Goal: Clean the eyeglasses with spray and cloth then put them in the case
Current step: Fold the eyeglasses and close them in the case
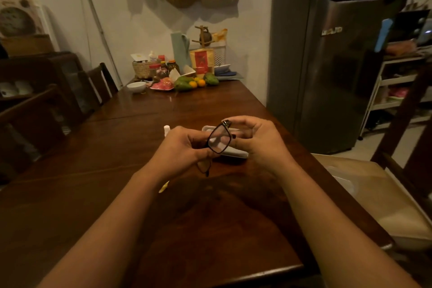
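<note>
Eyeglasses [218, 139] hung tilted over the desk [210, 217]; left hand [180, 147] fingers pinched the frame's seven-o'clock edge, right hand [257, 138] fingers gripped its one-o'clock corner, white case [236, 153] just behind.

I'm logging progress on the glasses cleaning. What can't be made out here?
All in the head view:
- White bottle: only its top shows behind the left hand.
- Case: mostly covered by the eyeglasses and right hand; open or closed unclear.
- Yellow scrap on the table: too small to identify.
- Lens smudges: too dim and small.
</note>
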